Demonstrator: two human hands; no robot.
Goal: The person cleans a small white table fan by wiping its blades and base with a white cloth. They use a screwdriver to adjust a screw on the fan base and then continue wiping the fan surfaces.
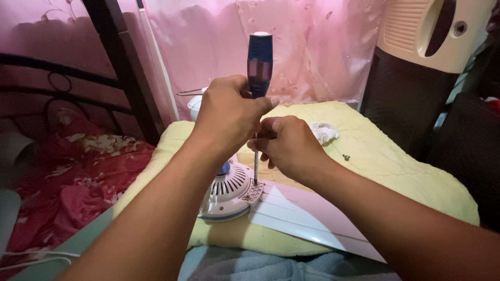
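At six o'clock of the yellow cushion [396, 171], left hand [229, 112] clenches the stiff screwdriver [259, 78] upright; right hand [289, 143] pinches its thin shaft above the light ceiling-fan motor [226, 195] and blade [307, 216].

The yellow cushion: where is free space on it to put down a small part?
The yellow cushion is bare right of the white cloth, except one small screw. It is crowded near the fan motor, the white blade, the screwdriver and both hands.
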